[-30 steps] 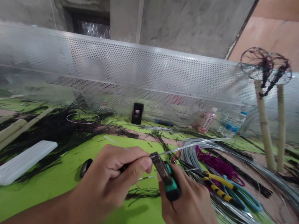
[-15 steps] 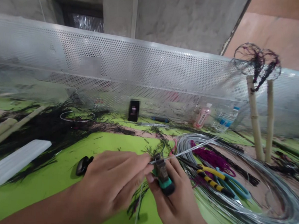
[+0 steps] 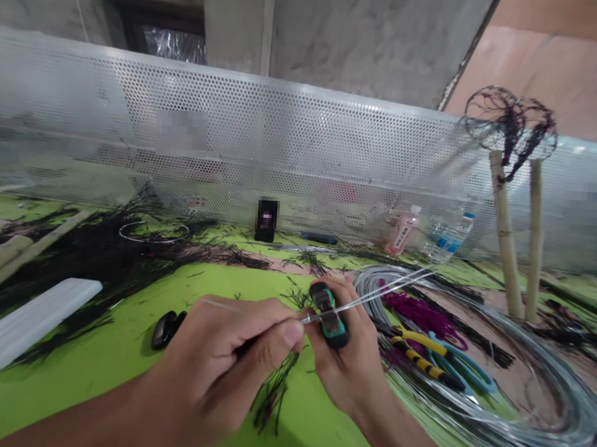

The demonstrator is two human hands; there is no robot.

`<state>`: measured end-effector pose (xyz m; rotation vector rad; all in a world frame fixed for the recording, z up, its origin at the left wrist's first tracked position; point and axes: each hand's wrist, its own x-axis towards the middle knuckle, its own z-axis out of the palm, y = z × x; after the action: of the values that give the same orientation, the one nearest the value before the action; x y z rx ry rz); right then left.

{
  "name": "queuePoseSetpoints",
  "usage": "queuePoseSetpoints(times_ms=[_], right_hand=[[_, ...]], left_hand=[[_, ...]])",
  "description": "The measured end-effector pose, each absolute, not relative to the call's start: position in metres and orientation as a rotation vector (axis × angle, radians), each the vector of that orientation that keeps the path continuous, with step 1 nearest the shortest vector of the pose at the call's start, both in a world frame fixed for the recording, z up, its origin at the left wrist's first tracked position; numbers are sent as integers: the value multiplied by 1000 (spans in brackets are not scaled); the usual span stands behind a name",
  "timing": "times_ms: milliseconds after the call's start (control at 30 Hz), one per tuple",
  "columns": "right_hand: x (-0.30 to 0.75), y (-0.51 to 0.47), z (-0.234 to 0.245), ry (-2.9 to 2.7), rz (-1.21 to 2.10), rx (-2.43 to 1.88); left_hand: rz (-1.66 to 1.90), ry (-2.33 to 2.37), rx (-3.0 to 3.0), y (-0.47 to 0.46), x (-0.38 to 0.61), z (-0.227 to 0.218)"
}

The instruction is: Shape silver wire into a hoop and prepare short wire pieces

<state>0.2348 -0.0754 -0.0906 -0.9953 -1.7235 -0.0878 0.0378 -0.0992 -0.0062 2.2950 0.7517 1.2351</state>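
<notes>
My left hand (image 3: 236,354) is closed in a pinch on silvery wire (image 3: 385,289), near its twisted end. Two strands of that wire run up to the right, past my right hand (image 3: 349,359). Wrapped in the right hand is a pair of pliers (image 3: 328,313) with green and black handles; the jaws are mostly hidden. Below the hands, a small bunch of dark twigs (image 3: 272,395) lies on the green surface (image 3: 193,411). A glossy black object (image 3: 163,330) sits beside my left wrist.
A big coil of wire (image 3: 532,442) fills the right side. Yellow-and-black pliers (image 3: 424,363), a blue-handled tool (image 3: 471,372) and purple yarn (image 3: 424,317) lie within it. Bamboo posts (image 3: 508,241) stand behind. A white tray (image 3: 33,323) and dark twigs (image 3: 111,260) are left; bottles (image 3: 403,232) stand at the back.
My right hand has turned the pliers, so their green handles now face up beside the wire. The left hand has rolled, bringing its thumb on top of the wire.
</notes>
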Motion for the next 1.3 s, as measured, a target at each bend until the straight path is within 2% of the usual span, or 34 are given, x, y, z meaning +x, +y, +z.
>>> queuePoseSetpoints(times_ms=[233, 800, 1300], right_hand=[[230, -76, -89, -1748, -100, -950], [230, -72, -93, -1756, -169, -893], [230, -62, -97, -1729, -266, -913]], left_hand=[[1135, 694, 2293, -101, 38, -4], [1158, 639, 2298, -103, 38, -9], [948, 674, 1961, -99, 31, -21]])
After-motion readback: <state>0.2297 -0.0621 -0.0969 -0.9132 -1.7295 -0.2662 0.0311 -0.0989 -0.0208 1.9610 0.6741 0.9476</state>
